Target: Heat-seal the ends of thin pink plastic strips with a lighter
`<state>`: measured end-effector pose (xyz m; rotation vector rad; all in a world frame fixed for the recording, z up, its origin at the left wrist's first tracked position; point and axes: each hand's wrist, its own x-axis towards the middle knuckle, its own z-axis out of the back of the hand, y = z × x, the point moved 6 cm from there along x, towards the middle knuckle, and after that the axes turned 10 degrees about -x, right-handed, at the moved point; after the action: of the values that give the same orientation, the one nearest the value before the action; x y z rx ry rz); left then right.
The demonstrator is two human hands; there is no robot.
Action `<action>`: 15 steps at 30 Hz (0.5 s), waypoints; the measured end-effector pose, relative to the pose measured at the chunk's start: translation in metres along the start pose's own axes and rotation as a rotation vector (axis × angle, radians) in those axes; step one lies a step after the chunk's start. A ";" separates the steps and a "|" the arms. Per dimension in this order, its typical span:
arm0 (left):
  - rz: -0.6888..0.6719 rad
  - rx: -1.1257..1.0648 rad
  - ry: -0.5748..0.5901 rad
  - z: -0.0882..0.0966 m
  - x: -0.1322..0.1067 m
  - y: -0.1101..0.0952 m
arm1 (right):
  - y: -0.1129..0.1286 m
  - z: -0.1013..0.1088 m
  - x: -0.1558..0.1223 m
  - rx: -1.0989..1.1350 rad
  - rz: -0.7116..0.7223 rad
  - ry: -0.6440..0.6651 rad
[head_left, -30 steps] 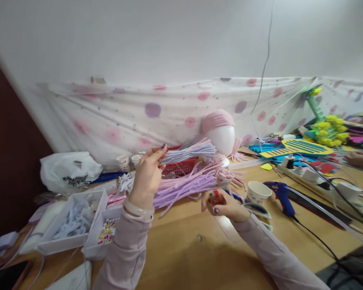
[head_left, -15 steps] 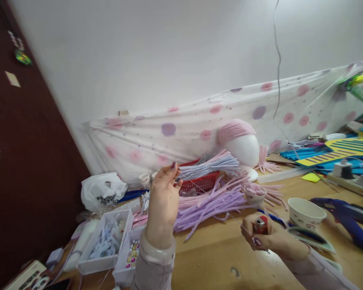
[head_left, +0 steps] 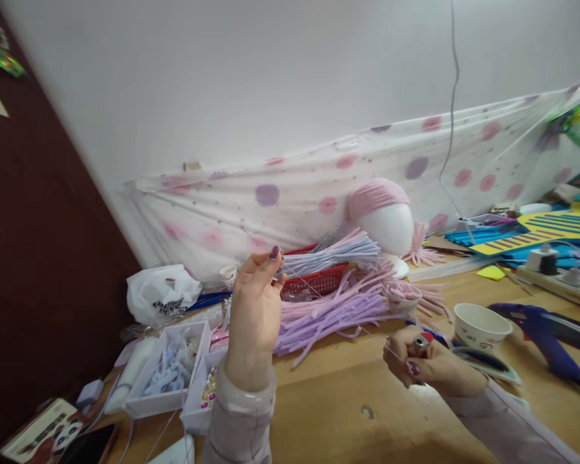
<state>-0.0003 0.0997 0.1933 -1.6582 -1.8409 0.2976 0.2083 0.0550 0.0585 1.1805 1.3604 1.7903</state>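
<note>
My left hand point(head_left: 256, 303) is raised over the table, thumb and fingertips pinched on a thin pale thread point(head_left: 305, 281). The thread slants down to the right, towards my right hand point(head_left: 437, 366), and a short end sticks out up and left of the left fingertips. A red lighter point(head_left: 421, 343) with a metal top is wrapped in my right fingers, which also pinch the thread. Behind the hands lie purple chenille stems point(head_left: 333, 322), and pale blue and pink ones point(head_left: 328, 259) rest across a red basket point(head_left: 319, 283).
A white foam head point(head_left: 389, 225) with pink wrapping stands at the back. Nearer on the right are a paper cup point(head_left: 481, 325) and a blue glue gun point(head_left: 541, 335). White trays point(head_left: 167, 403) of small parts, a plastic bag point(head_left: 162, 293) and a phone point(head_left: 89, 444) sit left.
The view has shifted slightly, bringing more of the phone into sight at lower left. Both hands keep their grip, the thread still stretched between them.
</note>
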 end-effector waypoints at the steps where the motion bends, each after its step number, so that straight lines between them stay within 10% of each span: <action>1: -0.016 0.015 0.004 0.000 0.001 0.000 | -0.001 0.000 0.000 0.009 -0.006 -0.008; 15: -0.467 0.659 0.000 0.049 0.058 -0.012 | -0.023 0.019 0.015 0.266 -0.195 -0.434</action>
<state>-0.0391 0.1642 0.1799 -0.7640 -1.7992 0.6136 0.2176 0.0831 0.0426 1.4195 1.4167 1.1562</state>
